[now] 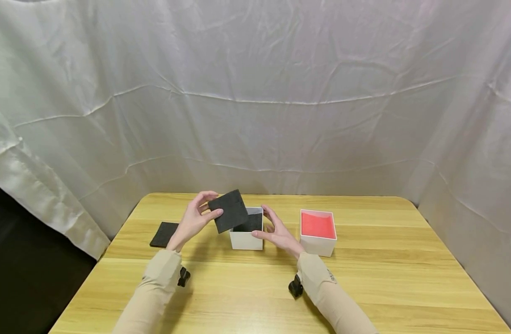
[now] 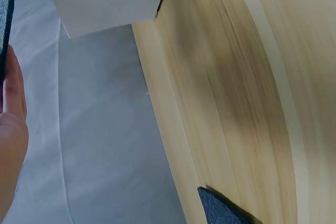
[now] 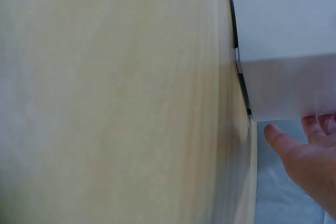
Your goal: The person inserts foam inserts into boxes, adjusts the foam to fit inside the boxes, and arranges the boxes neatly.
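A thin black square pad (image 1: 229, 211), foam-like in look, is pinched at its left edge between the thumb and fingers of my left hand (image 1: 195, 218). It hangs tilted above the left side of an open white box (image 1: 246, 241), which has black material inside. My right hand (image 1: 280, 235) is at that box's right side with thumb and fingers spread; in the right wrist view its fingertips (image 3: 311, 128) meet the box wall, while the thumb stands apart. Another black pad (image 1: 163, 234) lies on the table, partly behind my left wrist.
A second white box (image 1: 318, 246), holding red material (image 1: 318, 225), stands to the right of my right hand. Both boxes are on a wooden table (image 1: 238, 297). Grey cloth (image 1: 280, 130) hangs behind the table and along its sides.
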The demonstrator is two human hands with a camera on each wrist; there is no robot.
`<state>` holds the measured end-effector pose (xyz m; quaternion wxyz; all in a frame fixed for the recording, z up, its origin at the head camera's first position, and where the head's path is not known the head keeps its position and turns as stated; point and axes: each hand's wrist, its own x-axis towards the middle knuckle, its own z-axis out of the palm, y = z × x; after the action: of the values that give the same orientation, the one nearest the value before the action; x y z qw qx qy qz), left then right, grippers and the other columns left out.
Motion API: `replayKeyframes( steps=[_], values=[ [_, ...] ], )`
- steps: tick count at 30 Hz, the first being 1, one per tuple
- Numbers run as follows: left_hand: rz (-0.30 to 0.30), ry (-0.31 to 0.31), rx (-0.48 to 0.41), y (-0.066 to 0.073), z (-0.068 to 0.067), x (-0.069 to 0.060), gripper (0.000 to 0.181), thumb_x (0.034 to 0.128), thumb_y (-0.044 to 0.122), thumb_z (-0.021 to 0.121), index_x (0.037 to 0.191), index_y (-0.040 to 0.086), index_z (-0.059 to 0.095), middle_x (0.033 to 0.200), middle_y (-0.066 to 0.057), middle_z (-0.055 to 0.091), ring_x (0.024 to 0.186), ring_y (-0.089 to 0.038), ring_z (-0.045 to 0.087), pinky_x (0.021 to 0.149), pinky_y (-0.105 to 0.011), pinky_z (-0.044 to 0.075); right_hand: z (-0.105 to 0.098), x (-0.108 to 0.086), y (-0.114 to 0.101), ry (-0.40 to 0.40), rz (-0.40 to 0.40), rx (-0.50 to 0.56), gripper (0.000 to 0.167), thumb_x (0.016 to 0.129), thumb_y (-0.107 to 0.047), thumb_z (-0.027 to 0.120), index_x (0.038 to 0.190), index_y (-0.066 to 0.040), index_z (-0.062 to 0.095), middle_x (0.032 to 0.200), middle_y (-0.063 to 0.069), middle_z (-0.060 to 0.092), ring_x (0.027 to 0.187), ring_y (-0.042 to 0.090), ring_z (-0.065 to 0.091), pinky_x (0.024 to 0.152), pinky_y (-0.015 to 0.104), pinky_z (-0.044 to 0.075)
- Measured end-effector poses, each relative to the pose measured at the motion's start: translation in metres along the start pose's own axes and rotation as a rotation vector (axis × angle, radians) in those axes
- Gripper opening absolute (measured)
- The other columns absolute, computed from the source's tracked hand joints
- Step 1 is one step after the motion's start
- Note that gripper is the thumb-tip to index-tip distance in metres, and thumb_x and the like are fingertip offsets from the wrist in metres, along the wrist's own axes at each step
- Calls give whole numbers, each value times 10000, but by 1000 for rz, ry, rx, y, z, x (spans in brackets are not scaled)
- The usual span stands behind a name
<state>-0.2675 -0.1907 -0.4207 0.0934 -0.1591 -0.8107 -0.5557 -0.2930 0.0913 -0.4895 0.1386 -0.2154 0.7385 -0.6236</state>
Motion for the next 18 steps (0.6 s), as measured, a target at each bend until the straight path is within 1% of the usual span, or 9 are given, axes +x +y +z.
replayKeyframes(
  steps=[2,4,6,7,9,11,14,16,18],
  values=[
    [1,19,16,0,3,2,446,891,86,758,1298,45,581,1378,-182,587,1279,-197,530,1085,-358,464,0,0,0,0,-2,1,930,904,-205,751,1620,-193,157,1697,109,157,1579,323,133,1264,559,169],
    [12,37,38,1,7,4,414,890,91,760,1276,48,616,1347,-158,620,1261,-173,563,1014,-240,486,0,0,0,1,-2,5,927,904,-195,749,1620,-190,159,1695,113,160,1579,322,133,1265,558,166],
    [27,52,45,2,11,6,391,892,86,757,1263,44,640,1327,-162,637,1240,-186,590,957,-178,486,0,1,0,3,1,7,928,903,-187,749,1619,-195,160,1694,110,166,1580,312,136,1267,550,166],
    [36,59,49,2,13,7,383,894,84,754,1260,42,649,1318,-166,644,1234,-201,599,947,-176,489,0,1,0,3,2,8,929,903,-186,749,1620,-194,159,1694,111,165,1580,311,135,1267,551,165],
    [50,68,48,3,17,9,374,896,85,751,1257,40,661,1308,-171,655,1227,-247,615,952,-229,509,0,1,0,3,6,7,934,902,-190,752,1620,-195,156,1695,110,164,1580,310,135,1267,553,164],
    [51,74,43,4,20,11,373,897,90,751,1257,44,666,1309,-171,661,1237,-291,616,988,-325,524,1,1,0,4,11,6,941,900,-197,756,1622,-198,152,1696,106,162,1580,309,136,1267,552,166],
    [46,79,37,4,24,15,385,901,90,746,1270,29,654,1324,-181,654,1236,-345,617,1021,-475,511,1,0,-1,6,14,5,947,899,-198,758,1623,-193,147,1697,107,162,1581,312,135,1266,554,167],
    [38,82,41,4,27,17,387,904,83,741,1274,19,647,1331,-190,648,1216,-365,623,1021,-512,505,1,0,-2,6,14,8,947,901,-192,756,1623,-190,144,1695,109,166,1581,311,135,1266,553,167],
    [29,83,47,4,29,19,374,908,86,738,1266,24,653,1330,-181,650,1179,-360,643,997,-492,519,1,0,-2,7,13,12,944,903,-185,752,1624,-184,143,1693,115,172,1580,312,136,1266,556,166]
  ],
)
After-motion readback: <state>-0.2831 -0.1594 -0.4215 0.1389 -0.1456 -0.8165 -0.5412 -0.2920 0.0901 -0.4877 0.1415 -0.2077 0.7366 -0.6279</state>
